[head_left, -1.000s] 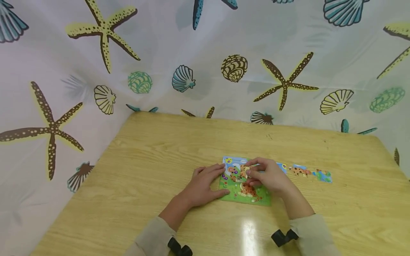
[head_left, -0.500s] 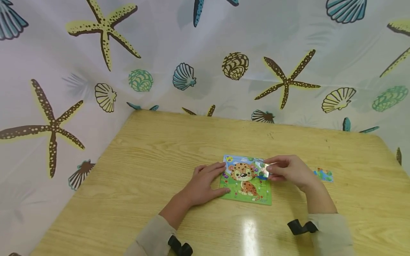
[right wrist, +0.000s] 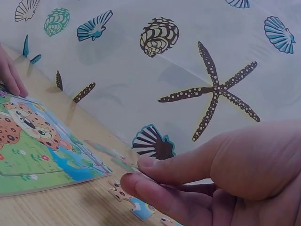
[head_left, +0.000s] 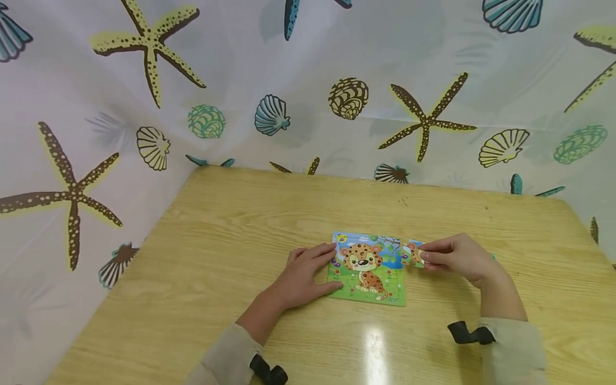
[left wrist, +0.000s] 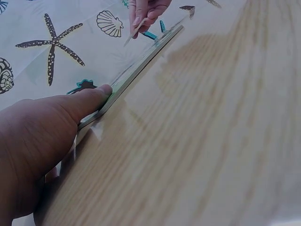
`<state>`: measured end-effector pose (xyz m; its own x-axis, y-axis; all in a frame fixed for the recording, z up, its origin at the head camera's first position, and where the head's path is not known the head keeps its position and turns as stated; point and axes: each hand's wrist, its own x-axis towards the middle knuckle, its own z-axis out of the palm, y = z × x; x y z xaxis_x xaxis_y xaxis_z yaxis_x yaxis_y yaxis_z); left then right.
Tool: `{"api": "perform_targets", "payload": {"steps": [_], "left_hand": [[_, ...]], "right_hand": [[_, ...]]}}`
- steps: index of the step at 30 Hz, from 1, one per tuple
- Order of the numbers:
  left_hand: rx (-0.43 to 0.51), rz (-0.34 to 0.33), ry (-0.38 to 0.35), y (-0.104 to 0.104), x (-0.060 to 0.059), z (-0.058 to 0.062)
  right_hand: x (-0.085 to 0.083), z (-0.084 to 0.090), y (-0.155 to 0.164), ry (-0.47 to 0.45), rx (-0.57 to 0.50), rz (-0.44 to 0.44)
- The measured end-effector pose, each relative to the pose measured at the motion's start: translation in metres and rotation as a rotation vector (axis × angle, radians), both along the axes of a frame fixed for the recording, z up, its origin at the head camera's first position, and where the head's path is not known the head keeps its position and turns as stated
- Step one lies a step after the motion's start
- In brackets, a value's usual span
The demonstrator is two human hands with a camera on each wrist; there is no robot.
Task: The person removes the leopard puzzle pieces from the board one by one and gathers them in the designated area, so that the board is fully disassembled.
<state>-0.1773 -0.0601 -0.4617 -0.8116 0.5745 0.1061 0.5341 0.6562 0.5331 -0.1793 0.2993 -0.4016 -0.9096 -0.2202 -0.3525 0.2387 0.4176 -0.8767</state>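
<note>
Pinching a thin puzzle piece (right wrist: 121, 163) between thumb and fingers, the right hand (head_left: 459, 260) holds it just past the right edge of the puzzle board (head_left: 368, 270), which lies flat on the counter (head_left: 240, 224); the left hand (head_left: 304, 279) rests, fingers spread, on the board's left side. The piece should be light and stiff, perhaps slick on its printed face, best taken by its edges. Wood-grained, the counter meets a hanging cloth (head_left: 231, 59) printed with shells and starfish.
</note>
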Motion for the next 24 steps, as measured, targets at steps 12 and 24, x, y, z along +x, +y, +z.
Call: {"api": "perform_targets", "payload": {"steps": [12,24], "left_hand": [[0.012,-0.003,-0.006,-0.001,0.003,0.002],[-0.001,-0.001,0.002,-0.001,0.002,0.0]], "right_hand": [[0.001,-0.01,0.002,-0.036,0.049,0.004],[0.004,-0.008,-0.012,0.043,0.231,0.04]]}}
